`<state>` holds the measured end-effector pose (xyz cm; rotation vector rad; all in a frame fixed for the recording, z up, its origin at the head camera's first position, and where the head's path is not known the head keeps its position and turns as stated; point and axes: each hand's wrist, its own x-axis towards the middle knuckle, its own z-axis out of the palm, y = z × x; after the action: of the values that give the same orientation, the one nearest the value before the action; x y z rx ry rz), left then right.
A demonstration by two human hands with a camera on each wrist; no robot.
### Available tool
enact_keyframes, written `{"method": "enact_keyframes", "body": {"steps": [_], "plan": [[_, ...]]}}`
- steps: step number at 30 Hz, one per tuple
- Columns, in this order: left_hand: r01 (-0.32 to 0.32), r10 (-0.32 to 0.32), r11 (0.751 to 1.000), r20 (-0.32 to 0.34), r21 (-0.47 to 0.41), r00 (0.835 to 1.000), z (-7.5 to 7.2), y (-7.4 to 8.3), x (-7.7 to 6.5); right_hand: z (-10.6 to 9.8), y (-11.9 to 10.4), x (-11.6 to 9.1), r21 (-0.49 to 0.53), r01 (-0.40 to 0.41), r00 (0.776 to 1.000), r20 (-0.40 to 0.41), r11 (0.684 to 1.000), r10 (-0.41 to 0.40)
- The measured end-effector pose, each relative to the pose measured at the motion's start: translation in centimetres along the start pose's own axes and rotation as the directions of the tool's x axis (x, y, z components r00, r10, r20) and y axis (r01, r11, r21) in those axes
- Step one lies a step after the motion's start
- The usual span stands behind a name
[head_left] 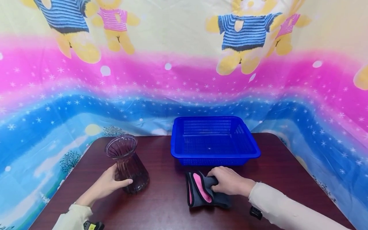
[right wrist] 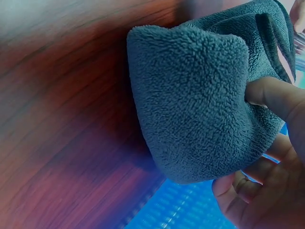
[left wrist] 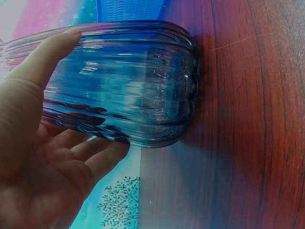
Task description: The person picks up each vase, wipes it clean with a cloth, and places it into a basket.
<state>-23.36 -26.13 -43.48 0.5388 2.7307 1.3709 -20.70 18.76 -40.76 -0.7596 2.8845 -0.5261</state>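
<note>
A ribbed, tinted glass vase point(head_left: 133, 171) with a flared rim stands on the left part of the table. My left hand point(head_left: 107, 183) grips its side, thumb across the near face and fingers curled around the far side; the left wrist view shows the vase point(left wrist: 124, 81) between thumb and fingers. Near the table's middle, my right hand point(head_left: 228, 180) pinches a folded grey and pink towel point(head_left: 201, 190) with dark edging. In the right wrist view the thumb presses into a fold of the fuzzy grey towel point(right wrist: 190, 100), and the other fingers lie behind it.
A blue plastic basket point(head_left: 215, 157) with perforated walls sits at the back of the dark reddish-brown wooden table point(head_left: 161, 204), just beyond the towel. A patterned curtain point(head_left: 172, 80) with bears and snowflakes hangs behind and along both sides of the table.
</note>
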Motion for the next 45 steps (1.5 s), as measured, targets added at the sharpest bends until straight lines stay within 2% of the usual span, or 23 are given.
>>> {"method": "enact_keyframes", "body": {"steps": [6, 15, 20, 30, 40, 45], "plan": [[-0.002, 0.002, 1.000, -0.005, 0.007, 1.000, 0.0, 0.0, 0.0, 0.0, 0.9, -0.5, -0.041, 0.000, 1.000, -0.022, 0.999, -0.001], [0.016, -0.017, 1.000, 0.002, 0.013, 1.000, 0.1, 0.0, -0.1, 1.2, 1.5, -1.1, -0.094, 0.013, 0.999, -0.047, 0.995, -0.018], [0.018, -0.018, 1.000, 0.007, 0.016, 1.000, 0.2, 0.1, -0.1, 1.7, 1.5, -1.4, -0.117, 0.005, 1.000, -0.030, 0.993, -0.009], [0.019, -0.018, 1.000, -0.022, 0.025, 1.000, 0.4, -0.1, -0.2, 2.5, 1.7, -1.5, -0.102, -0.046, 0.999, 0.024, 0.994, 0.048], [0.017, -0.009, 0.993, -0.066, 0.116, 0.998, 0.8, -0.7, -0.2, 2.8, 2.1, -1.5, -0.093, -0.027, 0.999, 0.015, 0.995, 0.029], [0.009, -0.003, 0.996, -0.065, 0.093, 0.998, 1.0, -0.7, -0.2, 2.7, 2.2, -1.8, -0.079, -0.015, 1.000, -0.006, 0.997, 0.015]]}}
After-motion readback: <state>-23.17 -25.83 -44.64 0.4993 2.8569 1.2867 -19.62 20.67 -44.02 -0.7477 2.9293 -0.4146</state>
